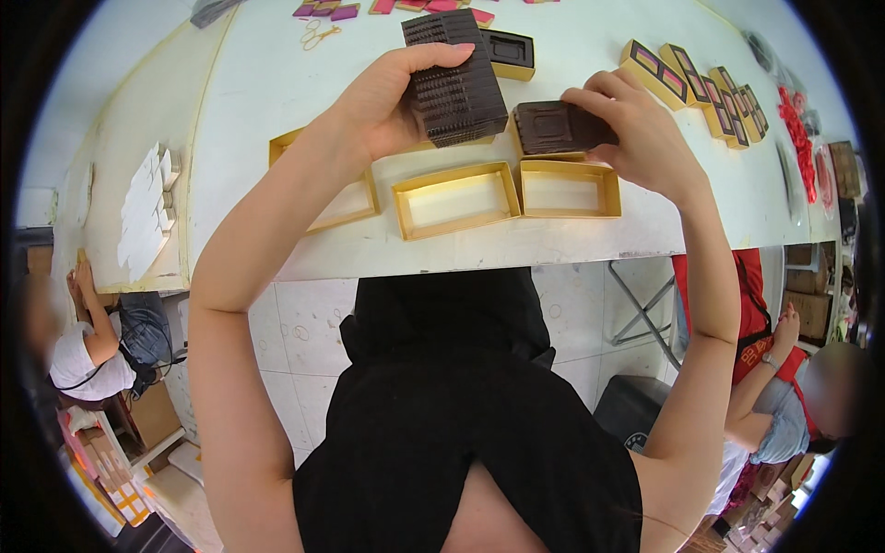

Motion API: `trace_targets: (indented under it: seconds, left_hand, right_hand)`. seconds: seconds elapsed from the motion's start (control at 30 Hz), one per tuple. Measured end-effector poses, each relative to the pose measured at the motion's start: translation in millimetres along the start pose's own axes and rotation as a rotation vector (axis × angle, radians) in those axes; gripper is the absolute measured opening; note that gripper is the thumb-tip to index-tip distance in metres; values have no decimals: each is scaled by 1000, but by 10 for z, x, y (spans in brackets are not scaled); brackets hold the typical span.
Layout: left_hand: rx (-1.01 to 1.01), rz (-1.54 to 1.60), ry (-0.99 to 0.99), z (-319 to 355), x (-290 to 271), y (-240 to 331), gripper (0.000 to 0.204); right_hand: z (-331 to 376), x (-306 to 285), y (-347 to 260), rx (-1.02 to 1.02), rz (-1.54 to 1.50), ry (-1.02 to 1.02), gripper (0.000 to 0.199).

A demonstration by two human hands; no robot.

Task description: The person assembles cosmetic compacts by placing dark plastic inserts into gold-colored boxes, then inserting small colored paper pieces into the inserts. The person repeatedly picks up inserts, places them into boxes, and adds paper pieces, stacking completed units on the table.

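Observation:
My left hand (392, 103) grips a thick stack of dark brown plastic tray inserts (458, 88), held tilted above the table. My right hand (641, 129) has its fingers closed on a single brown insert (553, 127), which sits at the top of a gold box mostly hidden beneath it. Nearer me stand two open gold boxes with white bottoms, a middle box (458, 229) and a right box (572, 215). Another gold box (372, 195) lies partly behind my left forearm. Past the stack, a gold box (516, 71) has a dark insert in it.
Several gold boxes with dark windowed tops (656, 83) stand at the right. Pink and purple pieces (442, 5) and gold scissors (320, 35) lie at the far side. White cartons (147, 217) are at the left, red ribbon (797, 152) at the right. A person sits on each side.

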State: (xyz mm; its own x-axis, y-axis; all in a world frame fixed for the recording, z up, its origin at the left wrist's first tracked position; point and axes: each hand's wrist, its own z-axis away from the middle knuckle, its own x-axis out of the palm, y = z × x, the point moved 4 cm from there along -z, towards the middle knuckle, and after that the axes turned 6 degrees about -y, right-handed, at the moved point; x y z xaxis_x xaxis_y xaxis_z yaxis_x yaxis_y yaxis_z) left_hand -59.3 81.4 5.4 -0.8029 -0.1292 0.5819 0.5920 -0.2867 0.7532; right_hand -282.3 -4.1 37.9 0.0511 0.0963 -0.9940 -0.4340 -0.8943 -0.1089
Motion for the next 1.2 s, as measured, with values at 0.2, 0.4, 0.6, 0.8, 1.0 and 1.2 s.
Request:
trace_targets:
  seconds: [0.2,0.4,0.6,0.8,1.0,1.2]
  left_hand:
    - [-45,60,-145,81,114,-23,42]
    - [-36,44,-163,-80,371,-159,34]
    - [9,116,-169,-106,243,-16,31]
    - [18,123,-178,-108,213,24,30]
    - [-37,81,-178,-218,269,-45,28]
    - [-7,110,-173,-213,243,-4,27]
  right_hand:
    - [81,-118,24,16,77,22,52]
    - [-37,168,184,38,-93,8,55]
    - [66,112,357,75,-349,214,54]
    - [134,-179,103,19,251,196,51]
    - [-184,116,117,6,159,-36,43]
    - [-152,450,223,73,-70,52,41]
